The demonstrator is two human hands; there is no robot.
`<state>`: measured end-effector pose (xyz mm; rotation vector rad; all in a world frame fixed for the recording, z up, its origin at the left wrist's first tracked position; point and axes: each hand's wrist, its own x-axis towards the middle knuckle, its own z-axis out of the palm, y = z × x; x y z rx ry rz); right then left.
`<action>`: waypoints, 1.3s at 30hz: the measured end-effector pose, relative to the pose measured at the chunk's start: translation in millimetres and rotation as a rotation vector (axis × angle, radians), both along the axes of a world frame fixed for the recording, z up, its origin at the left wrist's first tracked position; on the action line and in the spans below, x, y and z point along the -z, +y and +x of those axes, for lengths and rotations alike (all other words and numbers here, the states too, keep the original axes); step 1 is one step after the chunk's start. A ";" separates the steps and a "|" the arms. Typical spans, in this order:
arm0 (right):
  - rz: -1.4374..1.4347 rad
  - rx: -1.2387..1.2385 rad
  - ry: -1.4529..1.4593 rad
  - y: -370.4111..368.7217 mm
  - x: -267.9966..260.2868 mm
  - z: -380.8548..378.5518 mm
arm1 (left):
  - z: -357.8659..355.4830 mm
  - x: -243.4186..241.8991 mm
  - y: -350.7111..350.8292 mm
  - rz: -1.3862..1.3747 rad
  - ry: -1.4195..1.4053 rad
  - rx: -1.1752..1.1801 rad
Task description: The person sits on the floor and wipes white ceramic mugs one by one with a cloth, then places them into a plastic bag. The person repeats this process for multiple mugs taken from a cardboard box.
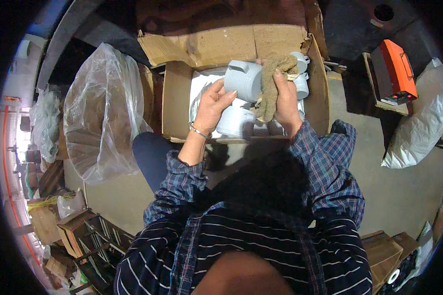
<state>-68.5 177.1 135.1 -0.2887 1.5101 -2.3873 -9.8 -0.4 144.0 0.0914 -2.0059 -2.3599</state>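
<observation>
In my left hand [215,105] is a pale grey, mug-shaped piece [243,82], tilted, with a loop like a handle on its upper side. The thumb and fingers hold it from the left. A brown, rough cloth [270,90] is bunched in my right hand [287,99], lying against the right end of the piece and hiding that end. Below sits an open cardboard box [177,99]. Another grey piece [236,121] lies in it under my left hand. More such pieces [302,85] stand along the right side, partly covered by my right hand and the cloth.
To the left stands a large clear plastic bag [103,114]. An orange and black device [398,73] sits at the right, beside a white sack [419,121]. Cardboard boxes [382,250] lie at the lower right, and a dark metal frame [99,239] stands lower left.
</observation>
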 end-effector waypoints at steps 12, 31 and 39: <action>0.113 0.098 0.033 -22.1 24.0 3.8 | 14.7 10.9 24.8 -0.129 0.005 -0.161; -0.111 -0.165 -0.457 -8.1 38.5 -15.9 | 35.7 -13.7 -1.8 -0.618 -0.026 0.188; 0.433 0.212 0.718 -7.9 12.5 6.2 | 14.6 2.8 1.5 -0.683 -0.078 0.070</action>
